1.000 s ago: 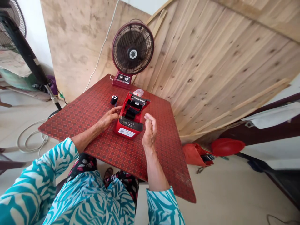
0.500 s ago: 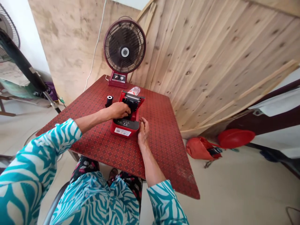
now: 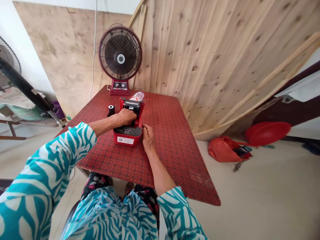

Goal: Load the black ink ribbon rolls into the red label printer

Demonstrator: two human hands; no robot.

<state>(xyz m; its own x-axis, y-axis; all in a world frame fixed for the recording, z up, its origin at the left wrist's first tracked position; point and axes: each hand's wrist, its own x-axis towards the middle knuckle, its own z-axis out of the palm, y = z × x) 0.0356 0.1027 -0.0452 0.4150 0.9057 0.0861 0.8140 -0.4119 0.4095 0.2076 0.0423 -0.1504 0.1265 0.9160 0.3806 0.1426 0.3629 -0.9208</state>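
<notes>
Nearest: teal-and-white zebra-print sleeve (image 3: 62, 156) on the L arm, reaching fwd over the red diamond-pattern worktop (image 3: 175, 160). Left hand (image 3: 127, 116) sits over the open bay of the red-and-black plastic thermal printer (image 3: 127, 135), grip narrow, fingers curled down into it; can't tell if it holds anything, as the back of the hand hides the bay. Right hand (image 3: 148, 138) is at the printer's R side, grip narrow & loose, fingertips (image 3: 144, 127) at the case edge, w/ no clear hold.

Step in hand, as judged: working inside the open bay w/ L hand, R hand close by. Next move calls for a steady printer & a clear view into the bay.

Printer sits mid-worktop, lid up at its back, black roller bar showing (image 3: 131, 105); looks intact. Just L of it: small black roll (image 3: 111, 110), upright. Just behind it: clear plastic bottle (image 3: 137, 96), lying down. Further behind: maroon desk fan (image 3: 120, 59). Well R of printer, on the floor: red bag (image 3: 222, 150) & red plastic bowl (image 3: 267, 133).
</notes>
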